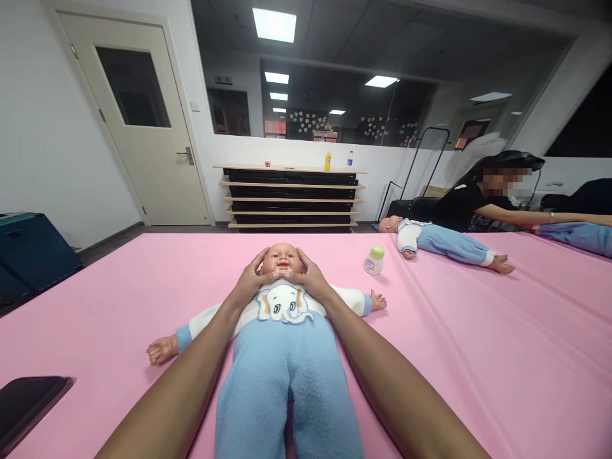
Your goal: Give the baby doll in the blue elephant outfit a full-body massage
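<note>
The left hand (248,280) and right hand (314,278) hold the baby doll's head (283,256) between half-curled fingers (306,260); uneven thumb pressure could turn it.

Close by me on the left I see a dark phone (31,408), lying flat. Past it there is a big blue case (38,255). Farther back is a cream door (143,166), shut. Across the room from me I see a low shelf (291,187) with black stuff between its boards. A small red cup (267,164), a yellow bottle (327,161) and a clear bottle (350,159) stand on top. Little hearts (308,121) show in the big window (315,89) above. On my right, a person (459,201) in black reaches out an arm, near a doll in blue trousers (449,242) lying down.
</note>
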Motion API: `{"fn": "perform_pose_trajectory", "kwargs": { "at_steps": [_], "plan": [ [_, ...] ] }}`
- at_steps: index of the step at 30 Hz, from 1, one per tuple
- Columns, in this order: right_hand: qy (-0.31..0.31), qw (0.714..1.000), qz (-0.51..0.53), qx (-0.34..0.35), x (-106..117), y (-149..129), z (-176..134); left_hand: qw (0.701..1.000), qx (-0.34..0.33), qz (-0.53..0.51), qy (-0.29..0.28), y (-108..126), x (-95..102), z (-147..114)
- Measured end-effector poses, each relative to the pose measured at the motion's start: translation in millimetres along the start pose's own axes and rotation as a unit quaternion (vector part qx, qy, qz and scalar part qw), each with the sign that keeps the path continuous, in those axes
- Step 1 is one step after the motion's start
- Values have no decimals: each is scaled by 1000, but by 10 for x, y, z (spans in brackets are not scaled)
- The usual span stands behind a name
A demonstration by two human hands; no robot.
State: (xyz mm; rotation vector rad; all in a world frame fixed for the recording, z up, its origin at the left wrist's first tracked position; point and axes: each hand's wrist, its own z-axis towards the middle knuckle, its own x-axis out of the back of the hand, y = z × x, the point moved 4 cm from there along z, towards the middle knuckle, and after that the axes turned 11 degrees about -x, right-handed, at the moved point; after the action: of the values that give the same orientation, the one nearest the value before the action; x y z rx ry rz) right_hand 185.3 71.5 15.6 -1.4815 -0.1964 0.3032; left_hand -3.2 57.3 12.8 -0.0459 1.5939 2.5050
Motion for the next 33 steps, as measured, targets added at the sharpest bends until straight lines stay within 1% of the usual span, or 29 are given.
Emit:
{"fn": "perform_pose_trajectory", "kwargs": {
  "at_steps": [4, 6, 10, 12, 15, 20, 22, 24, 26, 27, 28, 30, 32, 33],
  "plan": [
    [-9, 998, 54, -15, -8, 38, 39, 997, 20, -71, 5, -40, 13, 13],
    [-12, 999, 51, -13, -17, 37, 32, 996, 28, -86, 1, -42, -3, 3],
    [-1, 1000, -13, 19, -27, -9, -10, 1000, 5, -16, -5, -4, -32, -20],
    [-6, 1000, -19, 23, -26, -12, -12, 1000, -5, 14, -3, 14, -32, -21],
    [-16, 1000, 21, 9, -5, 26, 20, 1000, 4, 13, -1, 12, -11, -11],
    [-60, 987, 147, -28, 14, 128, 103, 995, 39, -84, 24, -71, 36, 21],
    [-38, 987, 153, -33, 28, 173, 147, 994, 46, -87, 53, -134, 63, 39],
    [14, 994, 109, -19, 47, 211, 188, 996, 27, -31, 84, -185, 99, 61],
    [82, 996, 28, 16, 59, 220, 200, 991, -15, 85, 105, -200, 134, 78],
    [120, 992, -20, 40, 62, 208, 185, 980, -40, 160, 111, -192, 146, 80],
    [157, 983, -71, 63, 62, 188, 155, 961, -67, 243, 115, -170, 154, 77],
    [217, 956, -168, 102, 57, 130, 55, 908, -112, 386, 117, -108, 151, 48],
    [244, 925, -263, 121, 57, 68, -78, 864, -133, 473, 111, -36, 139, -11],
    [244, 911, -310, 124, 64, 43, -148, 846, -138, 504, 103, 3, 134, -52]
  ]
}}
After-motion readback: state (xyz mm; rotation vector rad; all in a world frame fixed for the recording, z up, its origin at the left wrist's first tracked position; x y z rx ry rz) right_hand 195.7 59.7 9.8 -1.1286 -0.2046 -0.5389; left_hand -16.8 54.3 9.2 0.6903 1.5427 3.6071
